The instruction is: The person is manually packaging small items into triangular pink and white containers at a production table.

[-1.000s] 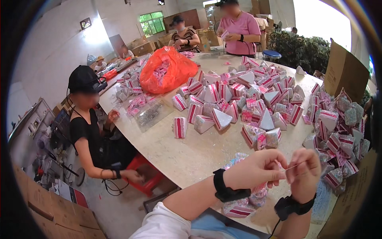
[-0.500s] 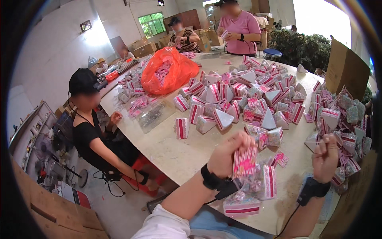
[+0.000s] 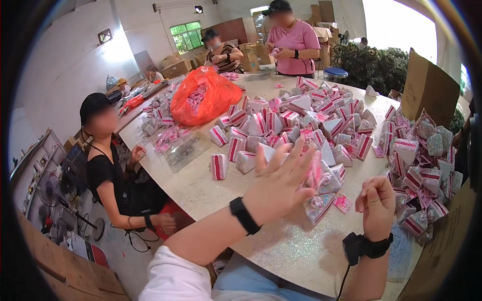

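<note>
My left hand (image 3: 278, 184) is open over the near side of the table, its fingers spread. Beside its fingers is a bunch of glittery wedges shaped like cake slices (image 3: 319, 205), with a blurred pink striped card (image 3: 314, 169) against it. Whether a finger still touches the card I cannot tell. My right hand (image 3: 377, 201) is closed, fingertips curled against the thumb, to the right of that bunch; anything inside is hidden. A small pink card (image 3: 343, 203) lies on the table between the hands.
A large heap of cake-slice wedges (image 3: 258, 124) covers the table's middle, with more piled by a cardboard box (image 3: 431, 93) at right. An orange plastic bag (image 3: 221, 100) holds pink pieces. One person (image 3: 113, 175) sits at left; others work across the table (image 3: 201, 188).
My left hand has opened and moved left and up, and the card and wedges it held now rest farther forward. My right hand has moved left and down. The whole view has shifted slightly.
</note>
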`<state>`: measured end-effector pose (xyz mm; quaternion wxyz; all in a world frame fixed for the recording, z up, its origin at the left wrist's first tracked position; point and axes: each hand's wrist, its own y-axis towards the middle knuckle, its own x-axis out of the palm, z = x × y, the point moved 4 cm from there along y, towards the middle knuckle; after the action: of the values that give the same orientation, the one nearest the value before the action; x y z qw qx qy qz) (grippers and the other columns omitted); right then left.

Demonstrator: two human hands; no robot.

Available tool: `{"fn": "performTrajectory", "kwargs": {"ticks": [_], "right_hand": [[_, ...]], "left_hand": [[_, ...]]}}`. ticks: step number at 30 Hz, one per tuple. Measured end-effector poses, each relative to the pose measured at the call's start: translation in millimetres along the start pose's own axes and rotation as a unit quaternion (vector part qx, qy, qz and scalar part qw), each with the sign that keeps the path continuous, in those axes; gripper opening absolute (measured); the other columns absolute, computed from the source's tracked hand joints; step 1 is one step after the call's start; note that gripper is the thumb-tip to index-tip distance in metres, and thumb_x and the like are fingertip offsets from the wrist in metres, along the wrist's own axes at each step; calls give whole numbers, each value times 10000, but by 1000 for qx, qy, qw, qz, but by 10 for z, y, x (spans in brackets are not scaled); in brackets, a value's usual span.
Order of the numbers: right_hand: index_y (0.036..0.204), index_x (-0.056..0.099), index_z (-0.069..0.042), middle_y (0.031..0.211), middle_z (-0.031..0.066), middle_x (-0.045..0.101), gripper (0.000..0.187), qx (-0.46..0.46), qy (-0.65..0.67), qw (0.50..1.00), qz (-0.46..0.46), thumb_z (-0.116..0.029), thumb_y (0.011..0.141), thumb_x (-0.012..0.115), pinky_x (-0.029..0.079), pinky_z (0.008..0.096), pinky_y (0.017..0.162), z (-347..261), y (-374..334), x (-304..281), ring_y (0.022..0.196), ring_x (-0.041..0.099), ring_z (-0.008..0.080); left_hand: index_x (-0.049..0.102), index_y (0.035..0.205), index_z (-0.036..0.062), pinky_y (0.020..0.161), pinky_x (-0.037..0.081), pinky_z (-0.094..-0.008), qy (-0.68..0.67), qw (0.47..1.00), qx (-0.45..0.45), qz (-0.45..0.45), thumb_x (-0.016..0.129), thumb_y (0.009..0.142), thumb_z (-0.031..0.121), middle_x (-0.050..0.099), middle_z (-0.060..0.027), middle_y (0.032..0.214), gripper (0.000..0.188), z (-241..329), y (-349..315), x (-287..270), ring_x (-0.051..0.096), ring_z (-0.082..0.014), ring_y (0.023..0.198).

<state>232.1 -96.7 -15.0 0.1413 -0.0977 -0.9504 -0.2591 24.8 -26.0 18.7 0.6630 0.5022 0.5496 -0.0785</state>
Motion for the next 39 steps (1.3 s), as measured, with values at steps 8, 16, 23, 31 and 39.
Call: {"fn": "performTrajectory", "kwargs": {"ticks": [8, 16, 23, 31, 39], "right_hand": [[841, 552, -16, 738, 14, 541, 32, 124, -97, 977, -145, 15, 836, 543, 425, 222, 562, 285, -177, 433, 615, 500, 71], [837, 527, -16, 675, 6, 522, 63, 173, -135, 943, -252, 37, 859, 500, 425, 206, 553, 491, -354, 737, 630, 510, 63], [871, 527, -11, 722, 9, 519, 31, 171, -75, 975, -119, 14, 873, 509, 401, 222, 553, 373, -165, 416, 618, 483, 75], [902, 482, -26, 807, 40, 516, 31, 129, 116, 981, -85, -12, 921, 462, 379, 203, 527, 196, -62, 173, 572, 452, 75], [919, 473, -28, 816, 45, 513, 20, 115, 145, 980, -76, -38, 933, 462, 372, 204, 522, 119, -50, 173, 565, 445, 76]], "left_hand": [[589, 1059, -16, 619, 472, -302, -405, 751, -304, -425, 476, 907, 180, 619, -83, 833, 273, -253, -983, 9, 598, -171, 651], [617, 1005, 9, 606, 501, -331, -313, 828, -286, -367, 514, 851, 100, 630, -129, 758, 207, -386, -1265, 120, 622, -232, 627], [659, 770, 55, 627, 477, -441, -45, 931, -31, -362, 564, 788, 249, 601, -176, 694, 216, -465, -356, 147, 597, -348, 676], [644, 845, 2, 582, 466, -274, -291, 595, -39, -748, 499, 922, 273, 629, -41, 700, 317, -162, 38, -80, 577, -125, 597], [604, 803, -2, 575, 458, -262, -255, 659, -160, -689, 461, 955, 277, 588, -17, 649, 348, -219, 57, 32, 550, -96, 580]]}}
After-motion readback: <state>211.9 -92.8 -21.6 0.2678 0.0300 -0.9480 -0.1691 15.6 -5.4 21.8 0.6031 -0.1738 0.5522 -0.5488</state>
